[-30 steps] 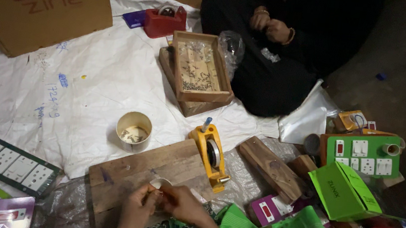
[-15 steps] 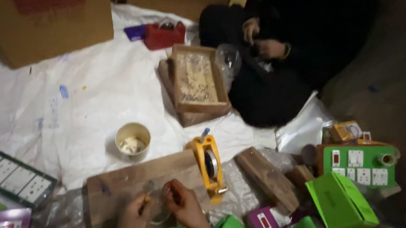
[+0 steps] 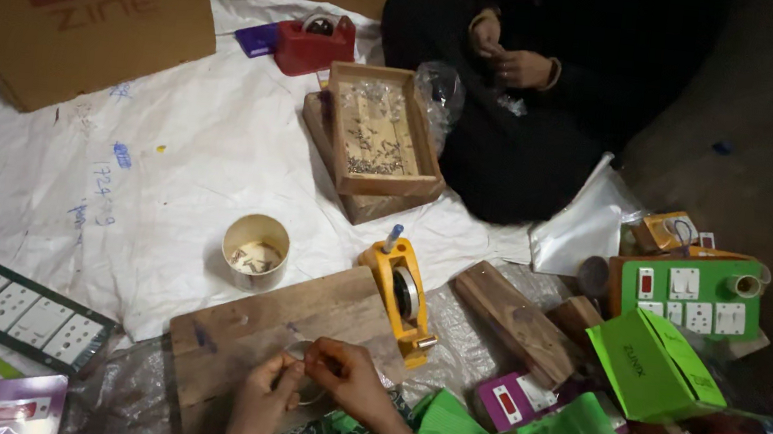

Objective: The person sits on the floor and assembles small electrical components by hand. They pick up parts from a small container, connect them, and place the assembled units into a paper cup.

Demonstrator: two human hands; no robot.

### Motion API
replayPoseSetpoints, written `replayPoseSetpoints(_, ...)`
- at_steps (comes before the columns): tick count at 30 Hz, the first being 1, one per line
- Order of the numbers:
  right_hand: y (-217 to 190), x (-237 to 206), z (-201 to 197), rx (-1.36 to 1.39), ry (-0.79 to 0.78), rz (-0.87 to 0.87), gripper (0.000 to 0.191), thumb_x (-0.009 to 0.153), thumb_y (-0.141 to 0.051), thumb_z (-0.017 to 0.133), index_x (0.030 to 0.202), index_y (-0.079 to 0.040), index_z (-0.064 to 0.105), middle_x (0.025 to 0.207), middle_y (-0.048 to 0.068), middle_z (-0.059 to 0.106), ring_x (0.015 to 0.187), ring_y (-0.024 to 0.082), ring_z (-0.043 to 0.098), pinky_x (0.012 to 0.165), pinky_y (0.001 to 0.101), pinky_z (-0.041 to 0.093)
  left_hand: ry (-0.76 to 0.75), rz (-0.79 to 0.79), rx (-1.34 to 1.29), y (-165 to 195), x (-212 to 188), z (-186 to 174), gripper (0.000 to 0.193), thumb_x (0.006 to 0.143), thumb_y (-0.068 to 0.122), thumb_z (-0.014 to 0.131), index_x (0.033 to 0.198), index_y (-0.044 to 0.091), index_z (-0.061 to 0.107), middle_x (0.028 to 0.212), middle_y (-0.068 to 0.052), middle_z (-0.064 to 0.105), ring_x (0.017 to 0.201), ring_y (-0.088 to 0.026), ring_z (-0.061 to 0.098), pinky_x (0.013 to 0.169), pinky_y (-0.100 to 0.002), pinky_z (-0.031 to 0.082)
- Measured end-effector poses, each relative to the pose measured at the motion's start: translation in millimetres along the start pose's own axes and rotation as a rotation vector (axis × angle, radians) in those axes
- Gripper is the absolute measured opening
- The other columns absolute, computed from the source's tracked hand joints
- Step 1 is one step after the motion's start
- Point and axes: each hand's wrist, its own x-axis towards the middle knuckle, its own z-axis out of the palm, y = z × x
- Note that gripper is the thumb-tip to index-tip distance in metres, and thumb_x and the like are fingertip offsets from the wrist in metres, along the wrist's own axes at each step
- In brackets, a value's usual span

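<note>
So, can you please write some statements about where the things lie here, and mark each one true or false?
1. The yellow tape dispenser stands at the right edge of the brown wooden board. True.
2. The small round cup lies inside the shallow wooden tray. False: it stands apart on the white sheet, nearer the board.
3. The left hand and the right hand meet over the wooden board. True.
4. The red tape dispenser rests on the green switch panel. False: it sits far off, on the white sheet near the large cardboard box.
5. A second person's hands are in view. True.
</note>
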Motion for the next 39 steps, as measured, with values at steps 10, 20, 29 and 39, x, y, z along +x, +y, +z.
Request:
replayPoseSetpoints(10,-21,-3,-6,0.417,-0.019,0.019,0.006,0.096,-0.005,0.069,0.102,-0.005,0.068,0.092,-0.001,0.067,0.085,0.010,0.061,0.077,0.0241,0.048,0.199,-0.459,-0.786,12,-5,-5,0.032,0.097,0.029,0.057,0.114,0.003,0.065,0.112,-0.011,0.065,0.098,-0.021,0.065,0.087,-0.034,0.054)
replayPoseSetpoints(20,-28,-8,16,-0.354,0.079,-0.329,0.016,0.077,-0.003,0.072,0.093,-0.005,0.071,0.084,0.014,0.071,0.076,0.030,0.071,0.067,0.0374,0.055,-0.045,-0.364,-0.776,-1,5,3,0.039,0.092,0.024,0.059,0.126,0.007,0.070,0.119,-0.007,0.073,0.107,-0.016,0.066,0.091,-0.032,0.049)
replayPoseSetpoints(29,-22,-8,10,-0.517,-0.030,-0.329,0.011,0.080,-0.006,0.070,0.091,-0.005,0.067,0.087,0.017,0.069,0.081,0.038,0.068,0.070,0.0451,0.053,0.009,-0.368,-0.849,-5,-6,8,0.032,0.099,0.024,0.057,0.125,0.007,0.067,0.116,-0.006,0.070,0.107,-0.017,0.064,0.092,-0.032,0.047)
replayPoseSetpoints(39,-41,-7,-3,-0.511,-0.026,-0.198,0.012,0.089,-0.008,0.064,0.098,-0.002,0.057,0.093,0.020,0.061,0.087,0.041,0.061,0.074,0.0467,0.049,0.018,-0.307,-0.622,11,-17,10,0.017,0.094,0.019,0.066,0.106,0.007,0.066,0.094,-0.001,0.068,0.087,-0.015,0.064,0.082,-0.033,0.054)
